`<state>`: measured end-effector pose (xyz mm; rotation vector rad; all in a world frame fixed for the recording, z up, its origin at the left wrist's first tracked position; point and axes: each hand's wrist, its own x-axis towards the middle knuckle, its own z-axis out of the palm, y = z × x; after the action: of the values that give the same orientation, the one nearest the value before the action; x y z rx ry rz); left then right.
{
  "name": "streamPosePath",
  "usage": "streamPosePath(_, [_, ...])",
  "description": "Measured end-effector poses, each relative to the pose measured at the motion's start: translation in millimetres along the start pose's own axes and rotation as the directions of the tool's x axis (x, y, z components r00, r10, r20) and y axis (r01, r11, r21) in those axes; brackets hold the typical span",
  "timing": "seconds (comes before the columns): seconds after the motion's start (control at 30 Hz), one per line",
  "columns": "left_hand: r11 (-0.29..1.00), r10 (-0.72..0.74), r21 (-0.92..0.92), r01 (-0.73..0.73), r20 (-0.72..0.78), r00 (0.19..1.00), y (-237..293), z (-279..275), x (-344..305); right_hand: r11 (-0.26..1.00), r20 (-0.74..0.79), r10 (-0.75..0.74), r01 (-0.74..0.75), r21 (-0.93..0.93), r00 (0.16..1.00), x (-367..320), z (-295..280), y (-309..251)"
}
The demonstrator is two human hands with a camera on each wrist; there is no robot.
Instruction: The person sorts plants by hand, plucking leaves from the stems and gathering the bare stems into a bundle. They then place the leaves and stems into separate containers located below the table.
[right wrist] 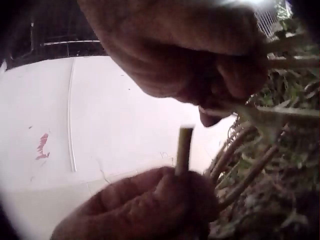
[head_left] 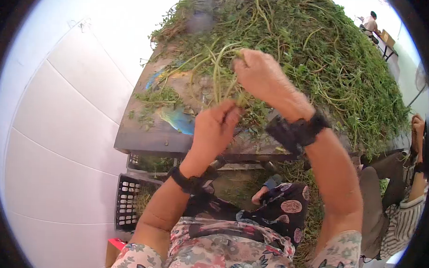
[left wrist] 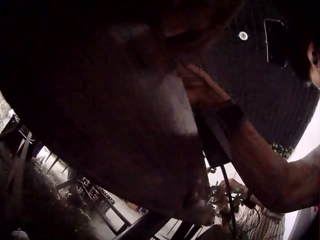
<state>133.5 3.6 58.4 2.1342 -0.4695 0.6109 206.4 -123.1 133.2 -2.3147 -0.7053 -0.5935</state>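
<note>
My left hand (head_left: 214, 129) is over the table's near part, its thumb and fingers pinching a green plant stem (right wrist: 184, 150) whose blunt end sticks up from the grip in the right wrist view. Just above and to the right, my right hand (head_left: 263, 76) has its fingers curled round long pale-green stems (head_left: 219, 72). These bend down between the two hands. Behind both hands spreads a big heap of leafy green plants (head_left: 312, 52). The left wrist view is very dark; my right forearm (left wrist: 265, 160) crosses it.
A dark table (head_left: 139, 131) bears the heap, with a small leafy bunch (head_left: 161, 98) at its left. A black plastic crate (head_left: 127, 202) stands below, near a white wall (head_left: 72, 143). Another person's hand (head_left: 417, 127) is at the right edge; someone else (head_left: 371, 23) is far back.
</note>
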Motion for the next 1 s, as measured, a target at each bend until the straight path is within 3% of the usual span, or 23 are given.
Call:
streamPosePath(0.07, [0.942,-0.161,-0.3,0.152,-0.007,0.987,-11.2,-6.9,1.4,0.998,0.065,0.019,-0.023,0.066,0.998,2.7,-16.7,7.1])
streamPosePath(0.2, [0.75,-0.364,-0.568,0.338,0.072,0.929,1.6,-9.1,1.1,0.957,0.168,0.035,-0.082,0.278,0.985,-1.8,-47.2,35.2])
streamPosePath(0.27, [0.681,-0.401,-0.638,0.359,0.085,0.912,-0.8,-8.5,1.1,0.975,0.06,0.154,-0.162,0.153,0.986,-6.6,-53.8,30.9])
streamPosePath(0.3, [0.684,-0.397,-0.639,0.352,0.079,0.914,-0.5,-8.5,1.2,0.974,-0.001,0.208,-0.207,0.093,0.978,-9.7,-55.8,29.0])
streamPosePath(0.4, [0.712,-0.388,-0.61,0.349,0.073,0.919,0.3,-8.6,2.4,0.986,0.112,0.095,-0.109,0.126,0.989,-14.1,-49.0,25.4])
streamPosePath(0.47, [0.751,-0.387,-0.548,0.367,0.084,0.918,-1.0,-9.4,1.4,0.987,0.124,-0.149,0.141,0.076,0.981,-14.9,-33.9,25.0])
streamPosePath(0.53, [0.771,-0.394,-0.507,0.386,0.098,0.914,2.8,-12.2,2.4,0.915,0.141,-0.401,0.404,0.008,0.905,-17.4,-16.4,22.0])
streamPosePath(0.63, [0.783,-0.358,-0.518,0.344,0.077,0.93,-3.0,-9.7,1.6,0.907,0.252,-0.402,0.421,-0.022,0.88,-25.5,-5.7,12.1])
streamPosePath(0.77, [0.803,-0.329,-0.51,0.308,0.051,0.943,-5.4,-11.5,0.8,0.854,0.285,-0.471,0.512,-0.09,0.835,-31.5,-11.7,9.8])
streamPosePath(0.87, [0.766,-0.388,-0.533,0.358,0.06,0.92,1.5,-11.9,1.6,0.876,0.282,-0.431,0.473,-0.097,0.857,-40.0,-9.9,7.5])
streamPosePath(0.97, [0.831,-0.312,-0.476,0.287,0.028,0.95,-5.5,-7.5,1.7,0.934,0.285,-0.276,0.326,-0.145,0.918,-42.4,1.4,6.0])
streamPosePath(1.0, [0.869,-0.281,-0.414,0.269,0.033,0.959,-4.7,-8.3,1.0,0.968,0.256,-0.177,0.216,-0.131,0.95,-39.9,5.5,4.3])
